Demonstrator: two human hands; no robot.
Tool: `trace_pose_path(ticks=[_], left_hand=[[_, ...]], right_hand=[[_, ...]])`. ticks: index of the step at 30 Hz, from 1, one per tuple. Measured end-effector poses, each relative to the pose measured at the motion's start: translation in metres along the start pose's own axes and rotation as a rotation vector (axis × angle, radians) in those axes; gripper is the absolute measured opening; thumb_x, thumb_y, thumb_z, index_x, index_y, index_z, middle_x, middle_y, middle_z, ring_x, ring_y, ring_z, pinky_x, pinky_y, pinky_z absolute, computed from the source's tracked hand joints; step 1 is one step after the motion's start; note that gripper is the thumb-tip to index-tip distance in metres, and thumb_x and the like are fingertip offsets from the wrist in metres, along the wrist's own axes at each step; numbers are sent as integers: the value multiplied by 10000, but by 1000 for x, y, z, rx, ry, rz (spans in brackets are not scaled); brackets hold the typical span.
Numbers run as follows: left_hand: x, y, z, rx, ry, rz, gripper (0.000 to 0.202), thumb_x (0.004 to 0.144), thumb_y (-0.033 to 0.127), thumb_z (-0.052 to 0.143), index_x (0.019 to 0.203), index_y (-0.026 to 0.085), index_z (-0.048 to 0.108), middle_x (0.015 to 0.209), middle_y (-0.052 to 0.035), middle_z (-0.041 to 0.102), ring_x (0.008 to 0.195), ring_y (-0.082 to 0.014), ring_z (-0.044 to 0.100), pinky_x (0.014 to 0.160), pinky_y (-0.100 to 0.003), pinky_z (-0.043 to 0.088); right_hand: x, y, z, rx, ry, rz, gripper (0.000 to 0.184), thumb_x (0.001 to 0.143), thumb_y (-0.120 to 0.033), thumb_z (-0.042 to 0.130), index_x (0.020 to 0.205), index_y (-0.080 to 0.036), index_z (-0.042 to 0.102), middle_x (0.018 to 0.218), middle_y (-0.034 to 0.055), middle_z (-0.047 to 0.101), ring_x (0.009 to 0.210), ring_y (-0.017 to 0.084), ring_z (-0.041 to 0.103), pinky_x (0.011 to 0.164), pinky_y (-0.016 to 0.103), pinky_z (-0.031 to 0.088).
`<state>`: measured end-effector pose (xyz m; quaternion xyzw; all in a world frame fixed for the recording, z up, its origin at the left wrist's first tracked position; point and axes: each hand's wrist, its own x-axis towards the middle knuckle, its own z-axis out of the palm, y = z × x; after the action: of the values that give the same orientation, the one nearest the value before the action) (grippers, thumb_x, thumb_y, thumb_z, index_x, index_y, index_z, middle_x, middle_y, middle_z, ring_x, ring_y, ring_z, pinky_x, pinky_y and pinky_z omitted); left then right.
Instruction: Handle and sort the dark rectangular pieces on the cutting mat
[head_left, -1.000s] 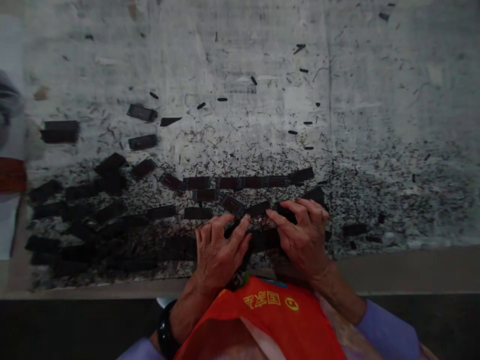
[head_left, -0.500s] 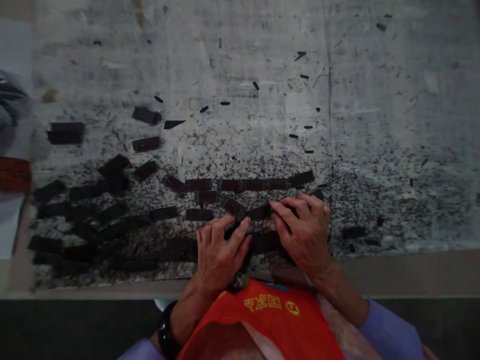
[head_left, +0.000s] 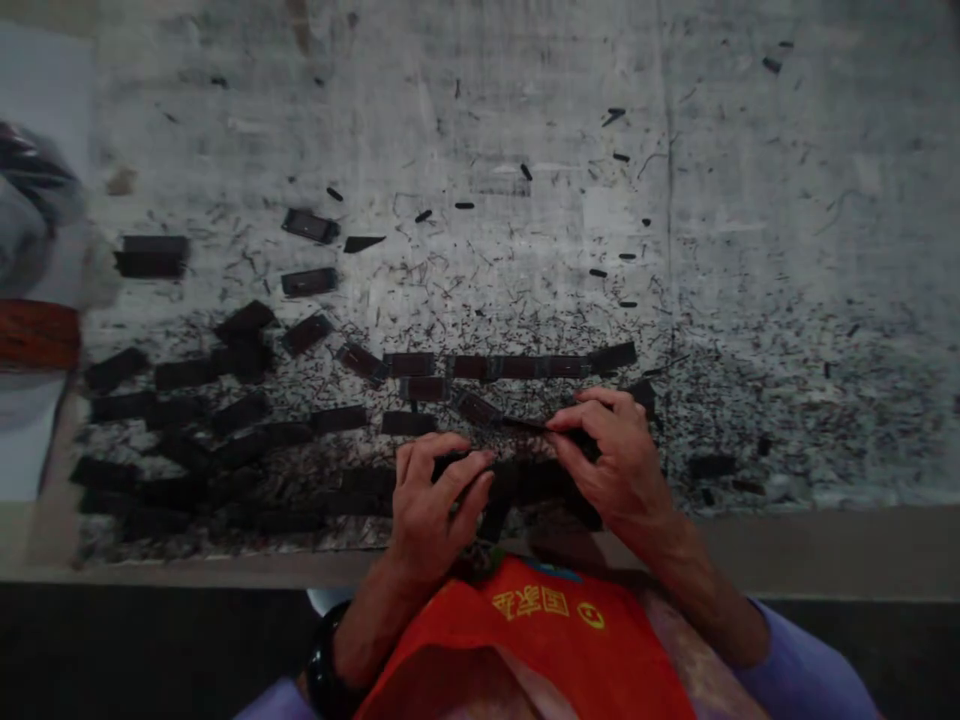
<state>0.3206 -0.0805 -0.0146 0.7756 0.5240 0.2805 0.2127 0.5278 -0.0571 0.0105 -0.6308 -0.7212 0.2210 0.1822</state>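
Note:
My right hand pinches the right end of a thin dark strip, seen nearly edge-on above the worktop. To its left, my left hand has bent fingers, with thumb and index tips close together. Something black shows between those fingers, too dark to make out. The left fingertips are apart from the strip. Just beyond the hands lies a tilted dark rectangular piece. A row of similar flat pieces, including one brownish-black piece, runs across behind it.
Many dark rectangular pieces lie scattered and overlapping at left. Black shavings and small dark slivers litter the pale worktop cover. A reddish-brown object and white paper are at the left edge. A red apron hangs at the near edge.
The dark strip has turned from showing its flat face to nearly edge-on. My left fingertips have come away from its left end and drawn slightly nearer me. The view has shifted slightly.

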Motion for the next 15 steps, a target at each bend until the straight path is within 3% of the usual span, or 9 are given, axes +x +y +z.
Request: trace_pose_path(ticks=[5, 9, 13, 15], left_hand=[[22, 11, -20, 3, -4, -27, 185, 813, 170, 605, 994, 206, 617, 939, -58, 578, 885, -199, 537, 816, -345, 425], [46, 23, -31, -49, -167, -75, 183, 840, 203, 576, 1013, 188, 633, 917, -55, 614, 886, -197, 545, 815, -337, 419], [55, 29, -32, -384, -439, -276, 155, 866, 202, 525, 913, 182, 672, 768, -6, 610, 719, -132, 551, 657, -236, 425], [55, 32, -30, -513, -462, -447, 159, 858, 234, 533, 829, 175, 678, 709, 12, 590, 646, -111, 524, 592, -209, 401]], right_hand=[[6, -7, -19, 197, -147, -44, 119, 804, -112, 543, 847, -194, 618, 836, 37, 653, 902, 206, 529, 792, 349, 389], [10, -16, -30, 301, -193, -89, 140, 787, -76, 538, 830, -186, 615, 812, 32, 641, 861, 186, 543, 767, 331, 404], [12, -17, -32, 404, -204, -34, 158, 780, -81, 546, 862, -189, 628, 846, 29, 641, 859, 168, 555, 772, 307, 426], [10, -15, -31, 453, -151, 75, 154, 791, -130, 564, 900, -205, 642, 868, 22, 644, 857, 164, 565, 775, 299, 433]])
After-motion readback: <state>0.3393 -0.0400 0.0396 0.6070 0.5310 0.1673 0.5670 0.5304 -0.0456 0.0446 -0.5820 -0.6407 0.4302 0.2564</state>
